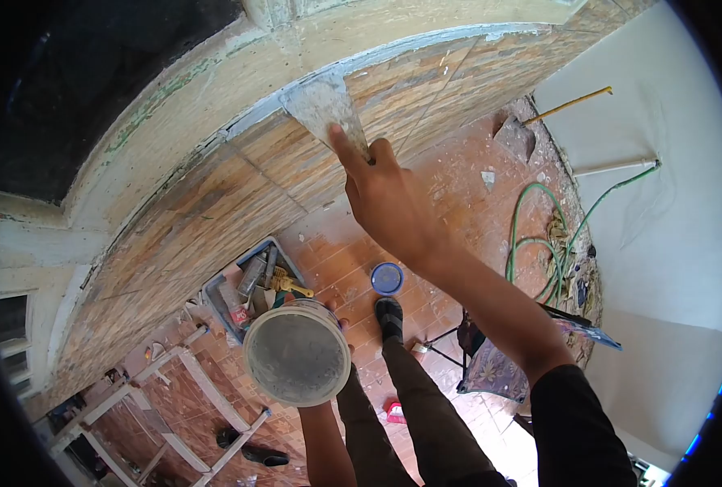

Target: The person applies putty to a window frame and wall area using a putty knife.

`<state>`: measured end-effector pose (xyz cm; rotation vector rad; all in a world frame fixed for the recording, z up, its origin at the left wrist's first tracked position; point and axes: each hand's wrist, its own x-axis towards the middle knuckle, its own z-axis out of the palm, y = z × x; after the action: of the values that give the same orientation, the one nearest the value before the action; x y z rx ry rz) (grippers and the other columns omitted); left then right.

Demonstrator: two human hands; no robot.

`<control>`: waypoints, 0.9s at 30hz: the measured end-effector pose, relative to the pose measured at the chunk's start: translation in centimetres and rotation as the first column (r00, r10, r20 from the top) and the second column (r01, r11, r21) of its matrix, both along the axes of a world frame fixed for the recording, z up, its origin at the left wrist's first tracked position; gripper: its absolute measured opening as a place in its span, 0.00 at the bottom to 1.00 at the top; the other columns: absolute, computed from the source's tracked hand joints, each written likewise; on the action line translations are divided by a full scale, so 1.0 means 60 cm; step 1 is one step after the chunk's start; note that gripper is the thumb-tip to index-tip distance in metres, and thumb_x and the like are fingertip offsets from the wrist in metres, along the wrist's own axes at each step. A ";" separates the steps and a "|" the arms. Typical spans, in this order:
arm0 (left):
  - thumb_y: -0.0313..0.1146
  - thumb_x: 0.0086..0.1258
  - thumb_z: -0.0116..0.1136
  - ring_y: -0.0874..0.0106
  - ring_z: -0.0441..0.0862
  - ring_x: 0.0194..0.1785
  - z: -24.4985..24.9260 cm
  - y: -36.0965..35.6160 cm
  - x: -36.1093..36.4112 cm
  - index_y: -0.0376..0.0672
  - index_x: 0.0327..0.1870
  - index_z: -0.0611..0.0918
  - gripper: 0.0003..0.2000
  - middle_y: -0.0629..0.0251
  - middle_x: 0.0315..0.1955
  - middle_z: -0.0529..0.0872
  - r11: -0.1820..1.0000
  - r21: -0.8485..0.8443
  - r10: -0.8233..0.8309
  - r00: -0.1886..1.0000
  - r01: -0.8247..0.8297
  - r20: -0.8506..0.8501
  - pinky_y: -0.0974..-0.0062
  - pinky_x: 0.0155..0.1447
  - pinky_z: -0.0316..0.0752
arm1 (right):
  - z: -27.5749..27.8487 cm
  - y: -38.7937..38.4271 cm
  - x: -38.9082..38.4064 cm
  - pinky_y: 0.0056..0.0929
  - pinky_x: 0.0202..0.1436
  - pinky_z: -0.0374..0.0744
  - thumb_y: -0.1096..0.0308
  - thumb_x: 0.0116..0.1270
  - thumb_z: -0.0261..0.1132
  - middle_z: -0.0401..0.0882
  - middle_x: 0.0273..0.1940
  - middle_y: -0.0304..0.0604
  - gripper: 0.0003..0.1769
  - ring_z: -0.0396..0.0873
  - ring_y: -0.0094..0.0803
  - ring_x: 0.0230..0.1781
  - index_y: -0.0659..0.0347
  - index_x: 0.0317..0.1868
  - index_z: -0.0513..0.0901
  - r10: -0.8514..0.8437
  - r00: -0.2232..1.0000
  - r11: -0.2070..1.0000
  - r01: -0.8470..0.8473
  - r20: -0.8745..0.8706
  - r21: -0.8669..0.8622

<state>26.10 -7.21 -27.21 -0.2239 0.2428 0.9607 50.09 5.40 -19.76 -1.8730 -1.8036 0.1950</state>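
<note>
Floor (462, 203): terracotta tile, dusty. Stone-strip wall cladding (191, 207) sweeps 8 to 1 o'clock. Cream window frame (178, 134), chipped, with dark pane (118, 73), 10 o'clock. White wall (673, 134), 2–4 o'clock. Glaring light patch (511, 445), 5 o'clock.

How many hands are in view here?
2. The right hand holds a scraper at the pale strip along the top of the tiled wall; the left hand holds a tub below, which hides most of it.
</note>
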 end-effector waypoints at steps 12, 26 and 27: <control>0.59 0.77 0.54 0.43 0.70 0.69 -0.002 -0.018 0.008 0.68 0.83 0.61 0.34 0.46 0.77 0.64 0.990 0.045 0.135 0.991 -0.135 0.019 0.44 0.59 0.77 | -0.009 0.006 -0.022 0.49 0.28 0.84 0.72 0.72 0.62 0.74 0.42 0.60 0.30 0.83 0.59 0.28 0.64 0.73 0.69 -0.019 0.999 0.999 0.020 -0.043 0.039; 0.60 0.77 0.55 0.43 0.70 0.69 -0.009 -0.010 0.033 0.65 0.82 0.61 0.35 0.44 0.75 0.65 0.969 0.121 0.208 0.975 -0.217 0.077 0.44 0.59 0.78 | -0.042 -0.004 0.030 0.41 0.34 0.80 0.74 0.75 0.62 0.75 0.38 0.52 0.33 0.78 0.45 0.30 0.52 0.79 0.68 0.106 0.978 0.975 -0.067 -0.180 0.214; 0.60 0.77 0.54 0.44 0.70 0.69 -0.015 -0.010 0.036 0.65 0.82 0.62 0.35 0.44 0.74 0.65 0.967 0.131 0.206 0.974 -0.216 0.089 0.45 0.59 0.78 | -0.063 0.020 0.025 0.40 0.33 0.80 0.75 0.75 0.63 0.74 0.38 0.51 0.34 0.78 0.44 0.29 0.50 0.80 0.68 0.132 0.975 0.955 -0.076 -0.180 0.286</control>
<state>28.24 -7.78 -28.09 -0.1583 0.0822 1.1739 51.61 6.62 -23.55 -1.5099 -1.6972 0.1509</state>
